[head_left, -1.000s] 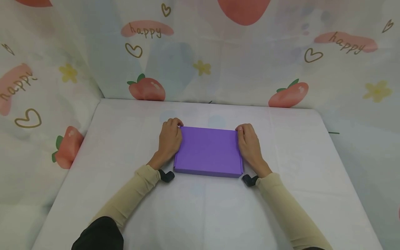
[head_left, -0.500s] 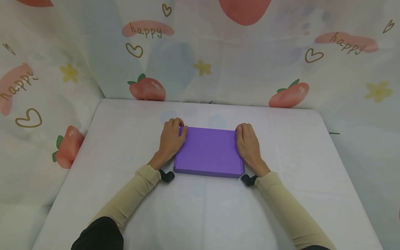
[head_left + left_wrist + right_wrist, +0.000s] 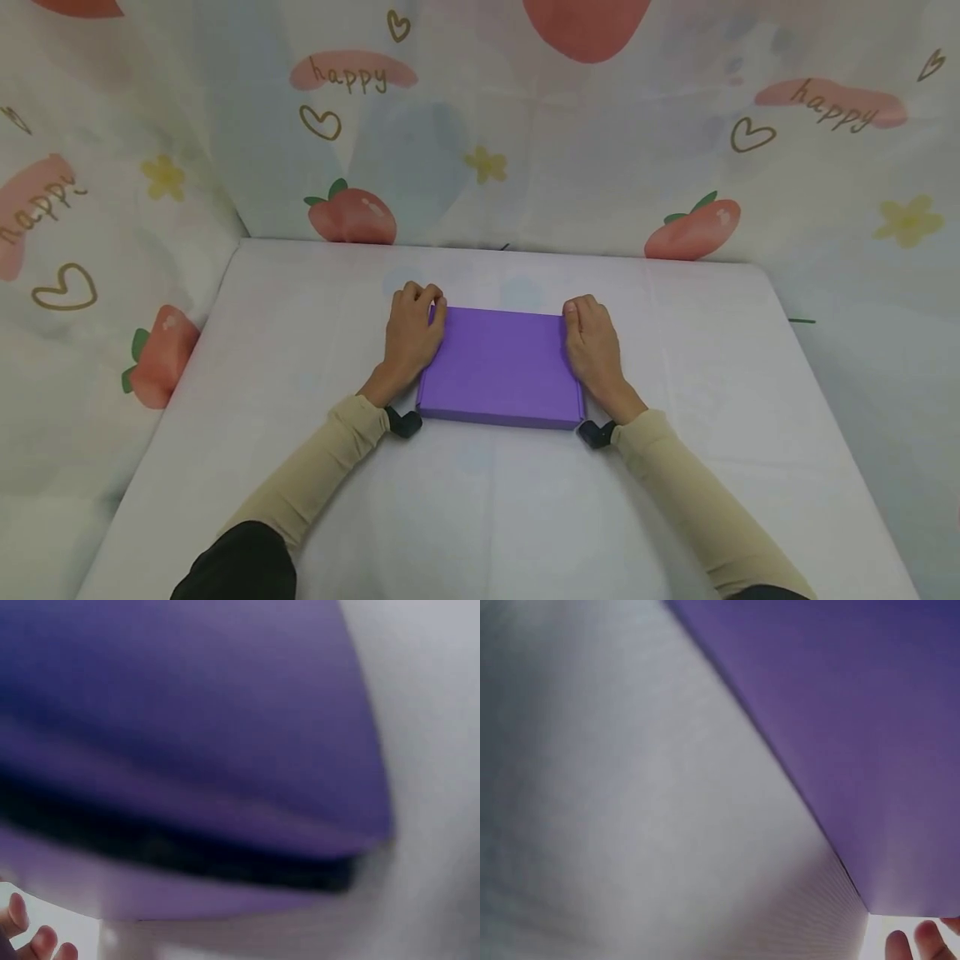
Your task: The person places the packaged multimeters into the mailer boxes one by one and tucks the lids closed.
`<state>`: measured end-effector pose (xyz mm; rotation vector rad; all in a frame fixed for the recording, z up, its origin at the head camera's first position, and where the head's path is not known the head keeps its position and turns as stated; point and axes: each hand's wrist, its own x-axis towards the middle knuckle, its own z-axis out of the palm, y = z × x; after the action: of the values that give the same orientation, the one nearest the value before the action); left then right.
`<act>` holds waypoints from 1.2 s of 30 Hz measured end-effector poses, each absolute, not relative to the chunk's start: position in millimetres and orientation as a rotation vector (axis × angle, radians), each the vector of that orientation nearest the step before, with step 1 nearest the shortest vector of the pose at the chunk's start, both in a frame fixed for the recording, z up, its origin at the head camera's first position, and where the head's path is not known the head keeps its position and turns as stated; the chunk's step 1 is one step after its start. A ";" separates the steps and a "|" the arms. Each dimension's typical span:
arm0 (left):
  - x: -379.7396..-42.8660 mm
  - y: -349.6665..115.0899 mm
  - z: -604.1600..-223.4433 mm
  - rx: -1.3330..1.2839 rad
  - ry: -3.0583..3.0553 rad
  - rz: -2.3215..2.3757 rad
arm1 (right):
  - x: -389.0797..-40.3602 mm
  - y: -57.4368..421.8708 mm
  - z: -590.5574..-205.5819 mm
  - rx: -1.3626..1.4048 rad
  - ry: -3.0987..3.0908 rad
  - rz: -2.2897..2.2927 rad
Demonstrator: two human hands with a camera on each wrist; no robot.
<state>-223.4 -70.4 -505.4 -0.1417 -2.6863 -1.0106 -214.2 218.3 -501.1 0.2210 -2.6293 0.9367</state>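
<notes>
A flat purple cardboard box (image 3: 498, 367) lies with its lid down on the white table. My left hand (image 3: 412, 333) holds its far left corner, the thumb over the top edge and the fingers bent beyond it. At the far right corner my right hand (image 3: 596, 350) grips the box in much the same way. In the left wrist view the box's side (image 3: 195, 765) fills much of the picture, with a dark gap along it and a few fingertips (image 3: 43, 941) below. The right wrist view has the purple side wall (image 3: 870, 750) and fingertips (image 3: 930, 941) past its far end.
The white-covered table (image 3: 495, 517) extends around the box on all sides. A printed cloth (image 3: 570, 150) with peaches, hearts and "happy" lettering hangs behind and at the left. Each wrist carries a small black camera mount (image 3: 405, 423).
My left thumb has come over onto the top of the box's left edge. The right hand has shifted very slightly left, and the box stays in place.
</notes>
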 end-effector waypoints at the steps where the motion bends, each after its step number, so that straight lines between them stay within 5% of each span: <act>1: -223.1 -70.7 -505.3 -0.141 -2.684 -1.012 | -214.2 217.7 -501.0 0.226 -2.626 0.931; 18: -212.5 -72.6 -500.1 -0.129 -2.771 -0.994 | -204.1 224.5 -496.3 0.144 -2.784 0.959; 36: -138.7 -99.3 -481.6 0.001 -2.956 -1.621 | -124.9 230.1 -474.6 0.007 -3.020 1.406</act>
<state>-138.7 -99.3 -481.6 0.0014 -2.9560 -1.6213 -124.9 230.1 -474.6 0.0070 -3.0202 1.4062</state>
